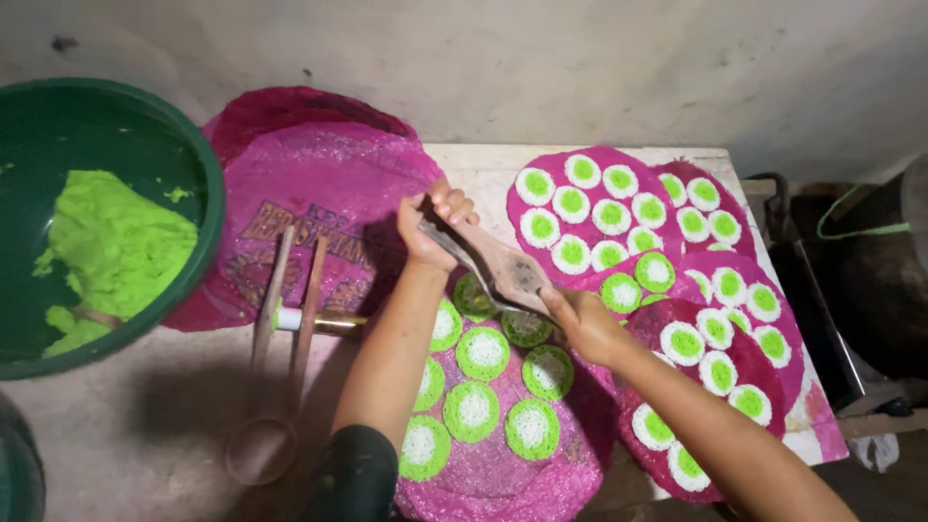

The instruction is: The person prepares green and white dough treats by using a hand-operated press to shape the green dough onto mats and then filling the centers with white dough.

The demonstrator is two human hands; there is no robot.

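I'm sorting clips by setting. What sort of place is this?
Probably a small home food workshop: a green tub of green dough, pink woven trays of round cakes, a bare wall.

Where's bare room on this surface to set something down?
Bare table lies lower left, between the green tub, the wooden press and the left forearm. The big pink mat near the tub carries nothing. Crowded: the pink mats to the right and the near mat are packed with green-and-white discs; both hands, left and right, work a press over them.
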